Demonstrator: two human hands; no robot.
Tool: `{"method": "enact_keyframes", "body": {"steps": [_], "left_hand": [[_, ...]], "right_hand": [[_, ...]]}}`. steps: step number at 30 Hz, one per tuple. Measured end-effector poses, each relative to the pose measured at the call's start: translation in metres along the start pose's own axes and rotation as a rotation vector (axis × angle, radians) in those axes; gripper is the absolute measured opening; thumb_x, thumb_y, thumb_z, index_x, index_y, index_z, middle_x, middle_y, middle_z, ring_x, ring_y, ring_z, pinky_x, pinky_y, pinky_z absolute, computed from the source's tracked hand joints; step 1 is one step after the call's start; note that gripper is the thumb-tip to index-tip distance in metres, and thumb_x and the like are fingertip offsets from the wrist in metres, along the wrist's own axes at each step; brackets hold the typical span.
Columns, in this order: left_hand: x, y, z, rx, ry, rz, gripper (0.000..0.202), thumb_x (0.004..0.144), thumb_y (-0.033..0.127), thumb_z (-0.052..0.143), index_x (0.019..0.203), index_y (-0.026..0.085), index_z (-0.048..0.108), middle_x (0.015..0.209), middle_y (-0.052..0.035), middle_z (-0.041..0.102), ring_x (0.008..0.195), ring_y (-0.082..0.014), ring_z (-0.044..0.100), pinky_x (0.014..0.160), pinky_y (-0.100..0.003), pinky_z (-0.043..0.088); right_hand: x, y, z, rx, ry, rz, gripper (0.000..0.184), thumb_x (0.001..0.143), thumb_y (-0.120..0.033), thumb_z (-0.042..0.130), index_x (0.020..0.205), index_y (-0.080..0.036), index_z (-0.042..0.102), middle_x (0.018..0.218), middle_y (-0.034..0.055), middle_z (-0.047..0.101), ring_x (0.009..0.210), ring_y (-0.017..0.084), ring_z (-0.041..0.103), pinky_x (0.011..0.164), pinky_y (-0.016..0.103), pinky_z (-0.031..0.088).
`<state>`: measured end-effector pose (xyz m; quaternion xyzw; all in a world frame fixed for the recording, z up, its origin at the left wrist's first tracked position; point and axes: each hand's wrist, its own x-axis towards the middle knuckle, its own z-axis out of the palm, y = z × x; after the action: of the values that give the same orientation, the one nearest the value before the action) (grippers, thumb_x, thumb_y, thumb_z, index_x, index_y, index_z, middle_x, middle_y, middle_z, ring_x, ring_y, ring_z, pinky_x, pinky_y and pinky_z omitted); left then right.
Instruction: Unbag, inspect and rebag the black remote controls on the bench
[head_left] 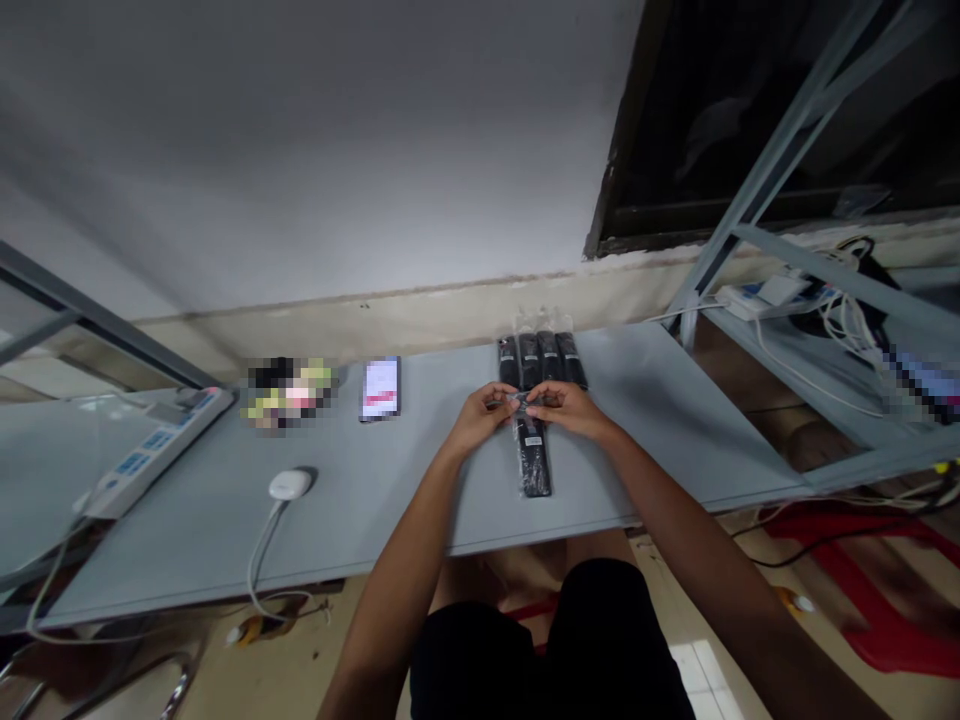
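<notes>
Pinching the top of the clear wrapper [523,409] in the head view, your left hand [484,418] and right hand [571,408] have their fingers nearly closed on it, the bagged dark item [535,472] lying flat on the desk [712,430]. You seem to be working the wrapper's end; the next move likely calls for even, gentle pressure.

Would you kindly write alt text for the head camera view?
A person's left hand and right hand pinch the far end of a bagged black item on a grey table. Four similar packets lie side by side beyond it, and a phone lies to the left.
</notes>
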<state>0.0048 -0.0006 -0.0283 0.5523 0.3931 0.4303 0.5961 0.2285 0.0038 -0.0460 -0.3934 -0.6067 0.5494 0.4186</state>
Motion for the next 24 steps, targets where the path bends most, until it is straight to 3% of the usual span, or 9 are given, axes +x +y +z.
{"method": "enact_keyframes", "body": {"steps": [3, 8, 13, 17, 20, 24], "left_hand": [[0.002, -0.001, 0.001, -0.013, 0.004, -0.007, 0.053, 0.07, 0.057, 0.093, 0.098, 0.014, 0.078, 0.081, -0.0019, 0.068, 0.069, -0.0109, 0.059, 0.071, -0.027, 0.052], [0.005, -0.007, 0.0, -0.045, 0.074, -0.025, 0.051, 0.068, 0.05, 0.095, 0.099, 0.014, 0.077, 0.081, -0.0018, 0.069, 0.071, -0.0122, 0.063, 0.075, -0.029, 0.053], [0.009, -0.012, -0.004, -0.033, 0.097, -0.03, 0.045, 0.076, 0.049, 0.089, 0.101, 0.014, 0.076, 0.08, -0.0026, 0.069, 0.072, -0.013, 0.065, 0.076, -0.03, 0.053], [0.011, -0.013, -0.004, -0.006, 0.081, -0.035, 0.047, 0.077, 0.051, 0.088, 0.103, 0.014, 0.076, 0.081, -0.0032, 0.07, 0.073, -0.0138, 0.065, 0.075, -0.031, 0.053], [0.011, -0.014, -0.005, -0.008, 0.063, -0.041, 0.05, 0.076, 0.053, 0.088, 0.104, 0.014, 0.077, 0.08, -0.003, 0.069, 0.074, -0.014, 0.066, 0.076, -0.03, 0.053], [0.011, -0.016, -0.006, -0.011, 0.067, -0.047, 0.051, 0.078, 0.054, 0.087, 0.105, 0.012, 0.077, 0.079, -0.0033, 0.07, 0.071, -0.0132, 0.065, 0.074, -0.029, 0.052]], "right_hand": [[0.0, -0.002, 0.002, 0.022, -0.006, -0.019, 0.042, 0.068, -0.044, 0.095, 0.096, -0.02, 0.074, 0.098, 0.004, 0.076, 0.083, 0.018, 0.071, 0.081, 0.034, 0.058], [-0.002, -0.004, -0.016, 0.042, 0.082, -0.028, 0.041, 0.07, -0.038, 0.09, 0.103, -0.022, 0.073, 0.096, 0.0017, 0.075, 0.081, 0.016, 0.068, 0.078, 0.032, 0.056], [0.009, -0.007, -0.081, 0.011, 0.48, 0.048, 0.047, 0.074, -0.039, 0.082, 0.117, -0.022, 0.074, 0.088, -0.0002, 0.071, 0.078, 0.016, 0.066, 0.068, 0.027, 0.054], [0.029, -0.014, -0.136, -0.24, 0.705, 0.115, 0.035, 0.076, -0.029, 0.076, 0.109, -0.018, 0.076, 0.092, 0.0047, 0.075, 0.084, 0.02, 0.07, 0.078, 0.034, 0.059], [0.045, -0.016, -0.155, -0.579, 0.635, 0.171, 0.027, 0.079, -0.023, 0.073, 0.105, -0.018, 0.078, 0.095, 0.0082, 0.079, 0.097, 0.026, 0.073, 0.093, 0.04, 0.058], [0.065, -0.011, -0.156, -0.815, 0.525, 0.161, 0.033, 0.083, -0.022, 0.072, 0.116, -0.017, 0.077, 0.111, 0.0124, 0.081, 0.106, 0.028, 0.075, 0.097, 0.042, 0.057]]}}
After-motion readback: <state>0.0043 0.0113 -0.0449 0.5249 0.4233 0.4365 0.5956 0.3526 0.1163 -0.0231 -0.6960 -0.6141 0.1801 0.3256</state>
